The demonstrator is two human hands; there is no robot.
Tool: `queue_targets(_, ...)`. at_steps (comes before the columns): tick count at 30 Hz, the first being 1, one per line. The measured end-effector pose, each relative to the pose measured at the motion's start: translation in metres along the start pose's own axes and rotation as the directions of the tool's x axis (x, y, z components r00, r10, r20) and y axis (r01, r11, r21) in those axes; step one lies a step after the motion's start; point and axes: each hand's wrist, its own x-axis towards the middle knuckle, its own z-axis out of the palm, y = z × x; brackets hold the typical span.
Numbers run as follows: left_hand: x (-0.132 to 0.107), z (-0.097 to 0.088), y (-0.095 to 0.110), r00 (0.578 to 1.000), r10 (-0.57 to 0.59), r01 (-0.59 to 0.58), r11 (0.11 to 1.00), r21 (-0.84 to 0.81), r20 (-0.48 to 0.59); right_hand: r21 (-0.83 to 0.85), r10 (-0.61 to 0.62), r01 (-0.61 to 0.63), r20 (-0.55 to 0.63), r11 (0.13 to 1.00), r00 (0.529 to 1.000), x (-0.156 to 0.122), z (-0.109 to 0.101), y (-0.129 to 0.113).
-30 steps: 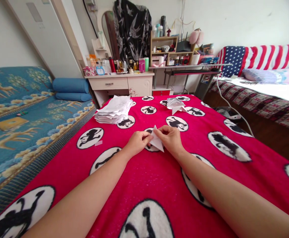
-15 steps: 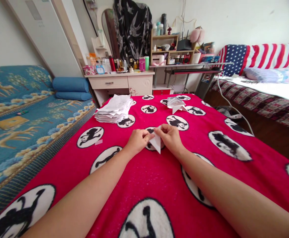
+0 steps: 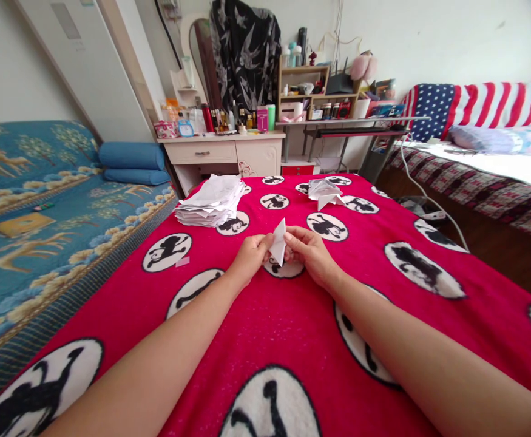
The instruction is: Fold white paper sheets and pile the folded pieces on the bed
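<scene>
A small piece of folded white paper, narrow and pointed at its top and bottom, is held between my two hands above the red patterned cloth. My left hand pinches its left edge, thumb on the near side. From the right, my right hand grips the other edge with its thumb against the paper. The fingertips behind the paper are partly hidden. Farther off lie folded paper shapes, pale and pointed, in a small group.
A stack of white paper sheets lies at the far left of the cloth, with a small paper scrap nearer. A blue patterned sofa runs along the left. Beyond the cloth stand a white dresser and a desk.
The folded paper has been turned and raised between my hands, its upper point now showing above the fingers. My right hand has shifted its grip, and my left hand has moved slightly.
</scene>
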Motion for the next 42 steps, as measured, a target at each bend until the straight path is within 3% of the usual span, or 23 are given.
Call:
queue_targets(9, -0.0058, 0.0016, 0.0066, 0.997, 0.041, -0.043, 0.999, 0.023, 0.07, 0.008, 0.019, -0.019, 0.023, 1.0, 1.0, -0.0002, -0.001, 0.0039)
queue_targets(16, -0.0041, 0.0032, 0.0045, 0.998, 0.064, -0.064, 0.996, 0.055, 0.005, 0.054, 0.029, -0.031, 0.041, 0.998, 0.999, 0.0003, -0.0014, 0.0052)
queue_targets(23, -0.0016, 0.0034, -0.0014, 0.988, 0.088, -0.088, 0.996, -0.001, -0.124, 0.014, 0.026, -0.026, 0.014, 1.0, 1.0, 0.0012, -0.0013, 0.0072)
queue_targets(33, -0.0084, 0.0057, 0.0031, 0.997, 0.046, -0.048, 0.998, -0.029, -0.058, -0.043, 0.06, -0.063, -0.07, 0.997, 0.996, 0.0024, 0.0016, 0.0055)
queue_targets(42, -0.009, 0.0062, 0.0059, 0.996, 0.023, -0.019, 0.999, 0.05, -0.082, -0.205, 0.002, -0.009, -0.036, 0.979, 0.999, 0.0023, 0.0003, 0.0082)
